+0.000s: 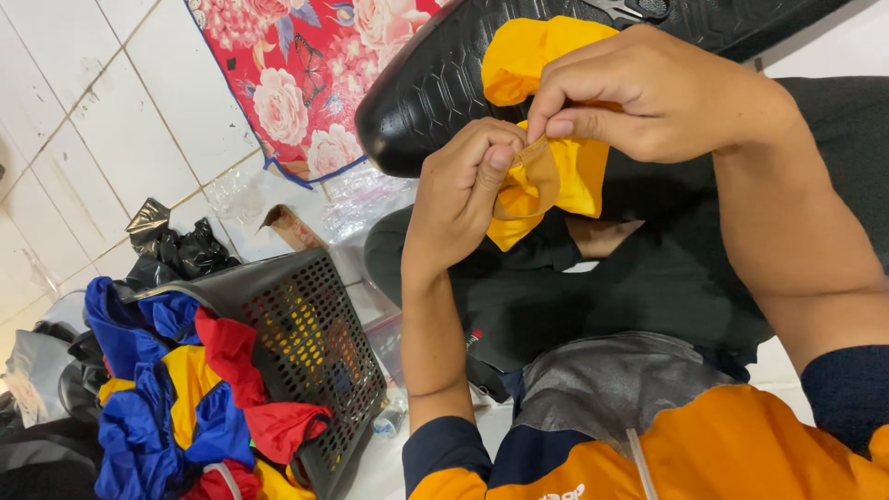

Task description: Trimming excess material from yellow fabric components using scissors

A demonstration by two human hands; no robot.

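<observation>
A piece of yellow cloth [537, 56] sits between both hands above my lap. My left hand [458, 199] pinches a small translucent brownish scrap [540, 167] at the cloth's edge with thumb and forefinger. My right hand [648, 93] grips the same spot from above, fingers curled over the cloth. The cloth's lower part hangs down behind my left hand. A large black textured object [435, 83] lies just behind the cloth.
A dark perforated plastic basket [319, 343] at lower left holds blue, red and yellow cloths [176, 389]. Black plastic bags [176, 250] lie beside it on white floor tiles [111, 111]. A red floral mat [296, 65] lies at the top. Scissors [630, 9] rest on the black object.
</observation>
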